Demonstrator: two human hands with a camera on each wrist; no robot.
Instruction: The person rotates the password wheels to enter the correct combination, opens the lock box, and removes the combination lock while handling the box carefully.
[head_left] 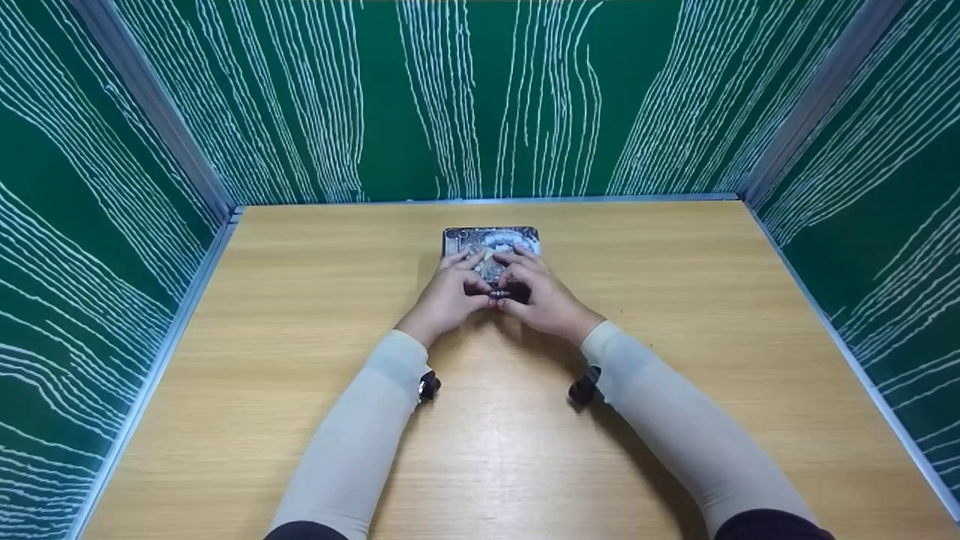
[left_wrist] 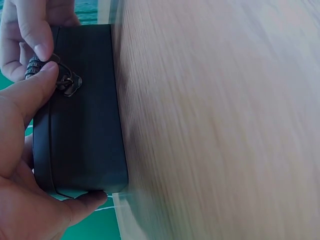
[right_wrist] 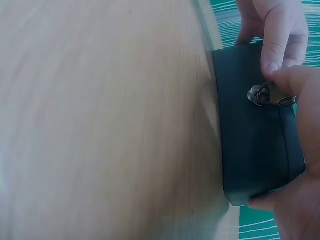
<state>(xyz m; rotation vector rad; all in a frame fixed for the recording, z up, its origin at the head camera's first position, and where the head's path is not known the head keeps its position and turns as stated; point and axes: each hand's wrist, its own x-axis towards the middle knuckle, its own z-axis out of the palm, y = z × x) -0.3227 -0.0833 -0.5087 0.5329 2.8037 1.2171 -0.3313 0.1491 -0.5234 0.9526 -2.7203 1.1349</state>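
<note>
A dark box [left_wrist: 85, 135] with a patterned grey lid [head_left: 491, 240] stands on the table. From the metal clasp [left_wrist: 74, 85] on its near side hangs a small combination padlock [left_wrist: 34, 66] with ridged number dials. My left hand [head_left: 450, 294] pinches one side of the padlock between thumb and index finger, its other fingers resting along the lid and box side. From the opposite side my right hand [head_left: 544, 298] pinches the padlock too, other fingers lying over the lid. In the right wrist view the shackle [right_wrist: 262, 94] passes through the clasp; the dials are hidden there.
The wooden table [head_left: 322, 360] spreads around the box. Green panels [head_left: 495, 97] with white wavy lines rise behind and at both sides, with metal posts [head_left: 161, 97] at the corners. Dark wrist cameras [head_left: 429, 386] sit on both sleeves.
</note>
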